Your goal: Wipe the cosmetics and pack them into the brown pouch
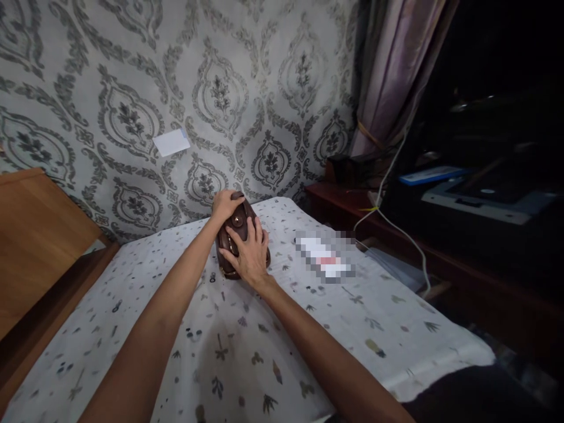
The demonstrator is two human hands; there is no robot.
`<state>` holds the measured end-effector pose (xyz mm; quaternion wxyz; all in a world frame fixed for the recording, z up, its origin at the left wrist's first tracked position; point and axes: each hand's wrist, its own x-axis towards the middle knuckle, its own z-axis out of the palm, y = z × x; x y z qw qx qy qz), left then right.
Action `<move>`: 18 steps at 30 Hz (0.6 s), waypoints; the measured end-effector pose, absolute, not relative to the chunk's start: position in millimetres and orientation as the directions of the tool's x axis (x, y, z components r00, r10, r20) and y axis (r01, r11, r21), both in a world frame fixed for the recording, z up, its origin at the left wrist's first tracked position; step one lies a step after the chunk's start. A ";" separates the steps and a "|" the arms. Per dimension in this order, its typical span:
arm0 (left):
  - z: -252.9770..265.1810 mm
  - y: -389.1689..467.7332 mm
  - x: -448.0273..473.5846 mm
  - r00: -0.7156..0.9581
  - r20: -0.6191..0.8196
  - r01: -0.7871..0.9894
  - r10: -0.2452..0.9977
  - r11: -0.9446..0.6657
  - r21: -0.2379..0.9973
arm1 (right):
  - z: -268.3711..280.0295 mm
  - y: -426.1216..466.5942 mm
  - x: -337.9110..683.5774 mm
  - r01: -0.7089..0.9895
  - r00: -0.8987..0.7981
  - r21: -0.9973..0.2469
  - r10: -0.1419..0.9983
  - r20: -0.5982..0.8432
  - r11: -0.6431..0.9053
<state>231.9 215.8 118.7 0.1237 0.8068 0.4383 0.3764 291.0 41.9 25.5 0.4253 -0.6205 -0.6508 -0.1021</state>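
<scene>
A small dark brown bag [223, 242] with a zip, a round button and gold-coloured trim rests on the patterned white sheet [247, 376]. At its upper end, my left hand [225, 207] is closed round the top edge by the flap, the thumb lying across the front and the other fingers partly hidden. Lower down, my right hand [251, 254] lies on the bag's front with its fingers spread, beside the zip. The bag's back and right side are mostly covered from sight.
Right of the bag lies a pixelated white item [325, 255]. A wooden panel [39, 235] stands at the left. A white paper [171, 143] is on the patterned wall [247, 35]. White cables [396, 226] hang by a dark red ledge [335, 200] at the right.
</scene>
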 end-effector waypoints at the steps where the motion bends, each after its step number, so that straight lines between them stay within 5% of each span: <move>1: 117.7 215.9 233.5 0.319 0.502 0.625 0.804 -0.577 0.527 | 25.5 41.9 291.2 0.894 0.132 -0.397 0.723 0.678 0.209; 18: 108.0 211.7 231.4 0.252 0.584 0.545 0.771 -0.612 0.573 | 24.1 45.9 292.6 0.886 0.182 -0.426 0.706 0.684 0.184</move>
